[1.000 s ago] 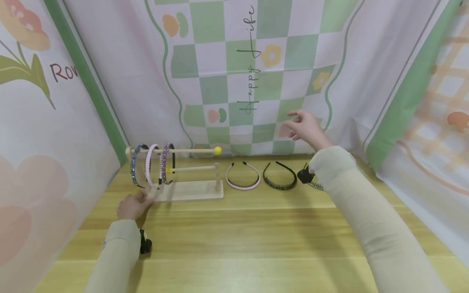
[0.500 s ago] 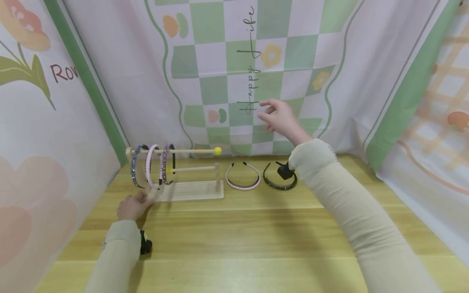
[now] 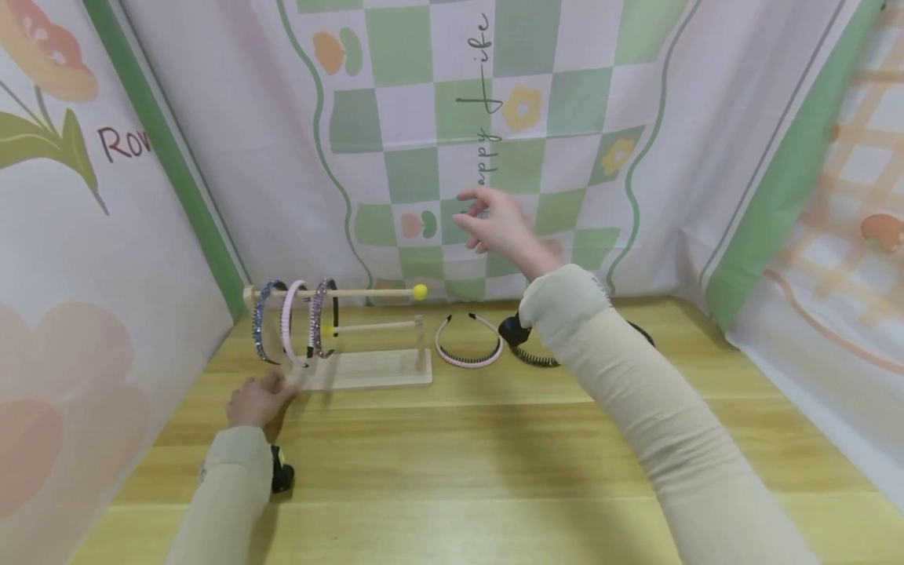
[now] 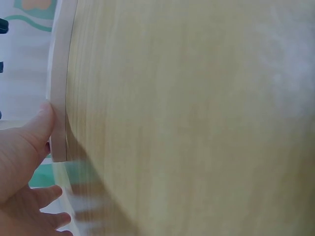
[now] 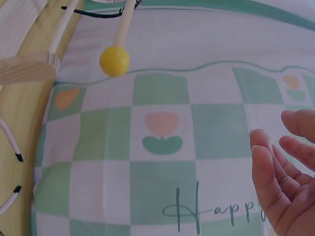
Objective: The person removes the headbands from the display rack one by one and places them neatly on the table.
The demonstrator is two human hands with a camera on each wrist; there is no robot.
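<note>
My left hand (image 3: 256, 399) holds the near left corner of a wooden headband stand (image 3: 360, 373). In the left wrist view its thumb (image 4: 42, 123) lies against the base edge, the lower fingers spread apart. Three headbands hang on the stand's upper rod: a blue sequined headband (image 3: 258, 326), a pink headband (image 3: 286, 322) and a purple glittery headband (image 3: 317, 318). My right hand (image 3: 503, 227) is raised in the air, right of the rod's yellow ball tip (image 3: 420, 292). Its fingers are loosely bent with nothing between them.
On the table right of the stand lie a pink toothed headband (image 3: 469, 364) and a black toothed headband (image 3: 537, 362). Another dark headband (image 3: 643, 333) is mostly hidden behind my right sleeve (image 3: 621, 369). A checkered curtain (image 3: 410, 173) hangs behind the table.
My right hand has moved left through the air, from above the right-hand headbands toward the stand, still holding nothing. The left hand stays at the stand's corner.
</note>
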